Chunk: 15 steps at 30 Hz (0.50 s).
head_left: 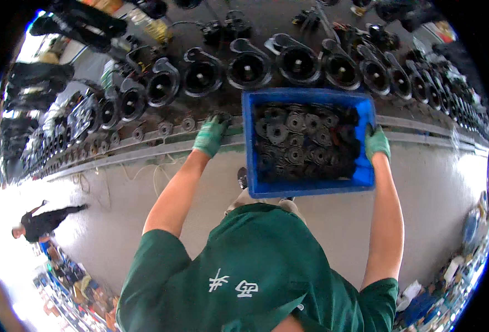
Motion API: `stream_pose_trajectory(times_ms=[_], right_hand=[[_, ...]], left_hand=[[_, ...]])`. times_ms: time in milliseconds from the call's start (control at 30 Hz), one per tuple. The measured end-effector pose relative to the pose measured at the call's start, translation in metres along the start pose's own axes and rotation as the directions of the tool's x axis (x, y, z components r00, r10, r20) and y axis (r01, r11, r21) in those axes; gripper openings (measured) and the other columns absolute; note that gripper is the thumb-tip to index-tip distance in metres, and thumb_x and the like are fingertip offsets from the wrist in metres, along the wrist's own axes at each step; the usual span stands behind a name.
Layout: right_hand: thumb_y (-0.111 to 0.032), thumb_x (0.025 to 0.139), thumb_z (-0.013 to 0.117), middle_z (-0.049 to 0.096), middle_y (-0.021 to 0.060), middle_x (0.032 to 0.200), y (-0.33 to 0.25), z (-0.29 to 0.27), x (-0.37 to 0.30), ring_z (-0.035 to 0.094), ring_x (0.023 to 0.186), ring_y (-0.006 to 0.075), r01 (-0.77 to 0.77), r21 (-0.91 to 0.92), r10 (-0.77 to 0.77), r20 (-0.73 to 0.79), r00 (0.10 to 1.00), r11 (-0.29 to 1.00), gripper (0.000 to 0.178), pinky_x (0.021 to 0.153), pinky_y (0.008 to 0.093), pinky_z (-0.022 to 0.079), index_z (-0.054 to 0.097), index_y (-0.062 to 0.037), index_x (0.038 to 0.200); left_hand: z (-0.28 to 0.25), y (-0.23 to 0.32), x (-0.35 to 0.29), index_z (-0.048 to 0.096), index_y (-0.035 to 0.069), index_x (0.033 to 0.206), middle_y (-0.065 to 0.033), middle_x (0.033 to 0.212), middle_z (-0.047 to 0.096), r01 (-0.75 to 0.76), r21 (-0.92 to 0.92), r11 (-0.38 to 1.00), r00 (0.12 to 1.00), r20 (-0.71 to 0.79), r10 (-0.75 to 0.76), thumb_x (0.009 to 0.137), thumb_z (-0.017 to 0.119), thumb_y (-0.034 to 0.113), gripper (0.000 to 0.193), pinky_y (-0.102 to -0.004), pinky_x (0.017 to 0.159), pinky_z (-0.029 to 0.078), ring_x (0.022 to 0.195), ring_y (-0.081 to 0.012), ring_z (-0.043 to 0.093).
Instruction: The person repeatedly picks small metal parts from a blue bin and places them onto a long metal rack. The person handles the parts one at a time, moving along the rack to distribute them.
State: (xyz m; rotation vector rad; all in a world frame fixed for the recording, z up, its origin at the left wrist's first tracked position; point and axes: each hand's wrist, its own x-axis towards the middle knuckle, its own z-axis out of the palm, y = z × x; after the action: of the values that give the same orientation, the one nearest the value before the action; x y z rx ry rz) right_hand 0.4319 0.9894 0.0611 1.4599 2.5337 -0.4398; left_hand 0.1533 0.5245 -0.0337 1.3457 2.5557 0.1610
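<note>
A blue plastic crate (311, 191) sits in front of me, tilted slightly toward me. Stacks of round dark metal parts with centre holes (294, 123) fill most of it. My right hand (377, 145), in a green glove with dark fingers, grips the crate's right rim. Left of the crate, my left hand (210, 137) reaches to the bench edge. Its gloved fingers are closed on a small dark round part (224, 118), which they partly hide. Similar round parts (188, 124) lie spaced in a row along the edge to the left.
Beyond the crate runs a long row of black round housings (248, 67) with curved arms. Metal rails (139, 157) border the bench. Loose cords (157, 180) lie on the floor at left. Another person (40, 222) is farther left. Assorted goods (432, 293) are piled at right.
</note>
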Motion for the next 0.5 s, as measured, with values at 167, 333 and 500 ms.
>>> stream_pose_trajectory(times_ms=[167, 333, 500], right_hand=[[-0.059, 0.097, 0.040, 0.061, 0.0310, 0.121, -0.002, 0.000, 0.002, 0.057, 0.115, 0.0485, -0.010, -0.023, 0.009, -0.006, 1.000, 1.000, 0.066, 0.098, 0.0547, 0.045, 0.054, -0.0031, 0.130], [-0.059, 0.096, 0.041, 0.062, 0.0326, 0.115, 0.004, -0.011, 0.000, 0.059, 0.109, 0.0496, 0.004, 0.002, -0.004, 0.045, 0.999, 1.000, 0.069, 0.094, 0.0550, 0.047, 0.050, -0.0014, 0.134], [-0.056, 0.097, 0.039, 0.062, 0.0334, 0.115, 0.004, -0.017, -0.004, 0.060, 0.110, 0.0487, 0.049, 0.034, -0.052, 0.083, 0.995, 0.998, 0.067, 0.094, 0.0542, 0.047, 0.049, 0.0002, 0.132]], left_hand=[[-0.016, 0.044, -0.015, 0.059, 0.004, 0.127, -0.0211, 0.131, 0.056, 0.024, -0.206, 0.978, 0.948, -0.306, -0.088, 0.079, 0.070, 0.013, 0.050, -0.0458, 0.099, 0.044, 0.116, -0.0390, 0.053], [-0.039, 0.138, -0.042, 0.041, 0.003, 0.145, -0.0094, 0.131, 0.057, 0.108, -0.993, 0.044, 0.882, 0.075, -0.465, 0.096, 0.063, 0.018, 0.056, -0.0352, 0.100, 0.043, 0.115, -0.0256, 0.055], [-0.020, 0.161, -0.034, 0.025, 0.005, 0.155, -0.0109, 0.139, 0.053, 0.118, -0.948, 0.296, 0.873, -0.043, -0.485, 0.093, 0.063, 0.013, 0.073, -0.0324, 0.106, 0.039, 0.121, -0.0231, 0.052]])
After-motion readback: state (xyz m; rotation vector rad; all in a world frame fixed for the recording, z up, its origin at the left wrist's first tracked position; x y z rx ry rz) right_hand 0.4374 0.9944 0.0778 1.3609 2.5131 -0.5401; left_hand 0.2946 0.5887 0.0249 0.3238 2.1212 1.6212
